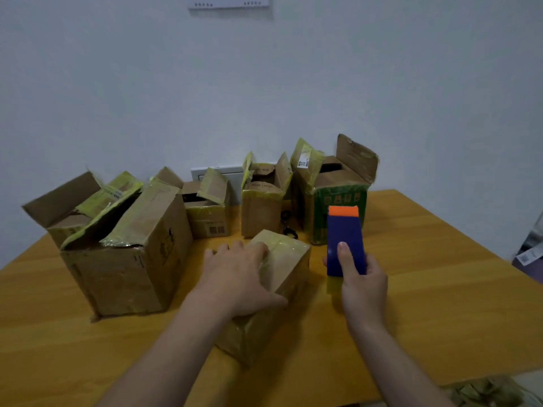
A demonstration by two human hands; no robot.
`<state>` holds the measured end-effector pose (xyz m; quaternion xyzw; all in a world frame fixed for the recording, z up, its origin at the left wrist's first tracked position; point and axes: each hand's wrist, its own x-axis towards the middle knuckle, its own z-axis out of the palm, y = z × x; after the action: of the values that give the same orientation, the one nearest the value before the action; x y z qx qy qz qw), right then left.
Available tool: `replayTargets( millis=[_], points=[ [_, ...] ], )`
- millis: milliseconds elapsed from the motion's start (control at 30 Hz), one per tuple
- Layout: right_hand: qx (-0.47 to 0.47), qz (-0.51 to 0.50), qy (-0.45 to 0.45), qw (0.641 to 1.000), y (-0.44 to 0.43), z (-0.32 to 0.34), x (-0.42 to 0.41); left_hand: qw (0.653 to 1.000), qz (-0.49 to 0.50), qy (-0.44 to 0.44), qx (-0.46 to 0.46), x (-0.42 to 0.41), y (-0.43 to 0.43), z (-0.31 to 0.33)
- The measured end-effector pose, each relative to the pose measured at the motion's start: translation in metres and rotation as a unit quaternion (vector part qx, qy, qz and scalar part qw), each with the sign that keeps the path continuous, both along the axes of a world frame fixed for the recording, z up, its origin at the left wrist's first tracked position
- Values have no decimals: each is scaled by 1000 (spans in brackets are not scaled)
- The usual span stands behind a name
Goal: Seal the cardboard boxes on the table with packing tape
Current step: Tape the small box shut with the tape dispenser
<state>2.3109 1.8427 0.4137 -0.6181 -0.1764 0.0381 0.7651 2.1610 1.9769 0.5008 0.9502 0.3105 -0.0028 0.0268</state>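
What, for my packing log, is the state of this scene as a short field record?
left hand: rests flat on the near box
right hand: holds the tape dispenser upright, right of that box
near box: flaps closed, glossy tape across the top
open boxes: row behind, flaps up, unsealed
table: wooden, carries all boxes

Single head-worn wide-angle view, facing forward and down over tabletop (411, 304); near hands, far wall behind.
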Motion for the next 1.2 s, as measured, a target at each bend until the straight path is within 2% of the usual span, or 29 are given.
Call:
replayTargets(
  millis=[67, 133, 200, 300, 400, 467, 533, 733, 867, 1100, 1200],
  points=[
    [3, -5, -5, 1000, -5, 0, 1, 999, -43, 4, -32, -5, 11, 1],
    [7, -8, -1, 1000, -10, 1, 6, 990, -83, 10, -116, -18, 23, 5],
    [6, -10, 0, 1000, -13, 2, 10, 985, -99, -13, -141, -27, 29, 7],
    [-11, 1, -4, 1000, -11, 1, 10, 986, -79, -112, -92, -32, 21, 5],
    [-35, 19, -23, 999, -3, -4, 2, 965, -57, -230, -117, -33, -3, -9],
    [-42, 34, -28, 998, 2, -7, -5, 964, -52, -225, -129, -33, -20, -17],
    [-39, 49, -20, 998, 5, -9, -11, 972, -55, -210, -88, -34, -26, -24],
    [-29, 75, 2, 997, 3, -16, -19, 944, -86, -317, 15, -51, -17, -44],
    [-36, 66, 10, 997, 6, -22, -26, 897, -99, -430, -2, -57, -19, -65],
    [-21, 56, 20, 998, 4, -26, -31, 865, -69, -495, -45, -54, -21, -76],
    [-15, 55, 15, 998, 3, -30, -34, 866, -71, -493, -27, -54, -26, -77]
  ],
)
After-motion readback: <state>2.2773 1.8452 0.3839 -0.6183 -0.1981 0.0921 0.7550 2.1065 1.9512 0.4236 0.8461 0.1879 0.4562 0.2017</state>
